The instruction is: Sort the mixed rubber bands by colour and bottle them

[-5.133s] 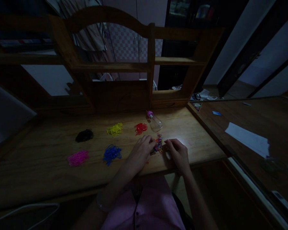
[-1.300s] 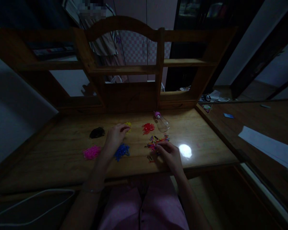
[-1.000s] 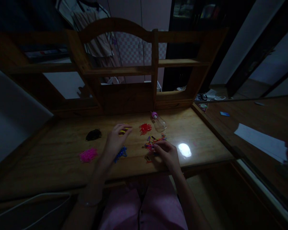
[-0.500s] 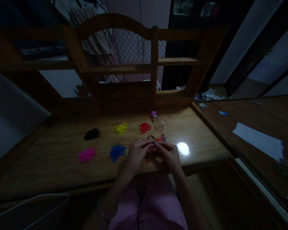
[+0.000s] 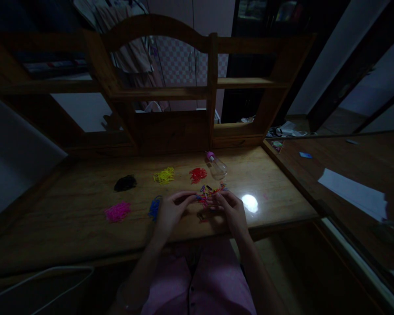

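Note:
My left hand (image 5: 170, 211) is closed in a pinch, and a small blue rubber band (image 5: 197, 197) shows at its fingertips. My right hand (image 5: 233, 211) also has thumb and fingers pressed together, over the right side of a mixed-colour pile of rubber bands (image 5: 204, 200); what it pinches cannot be made out. Partly behind my left hand lies a blue heap of bands (image 5: 153, 208). Beyond the pile, a clear bulb-shaped bottle (image 5: 219, 169) with a pink cap rests on its side.
On the wooden desk (image 5: 85, 188) sit separate heaps of bands: black (image 5: 125, 183), pink (image 5: 117, 212), yellow (image 5: 164, 175) and red (image 5: 198, 175). A wooden shelf (image 5: 164, 94) rises at the back. White papers (image 5: 353, 192) lie on a surface to the right.
My hands were together over the mixed pile and are now apart. The left has moved left with the blue band showing at its fingertips, covering part of the blue heap.

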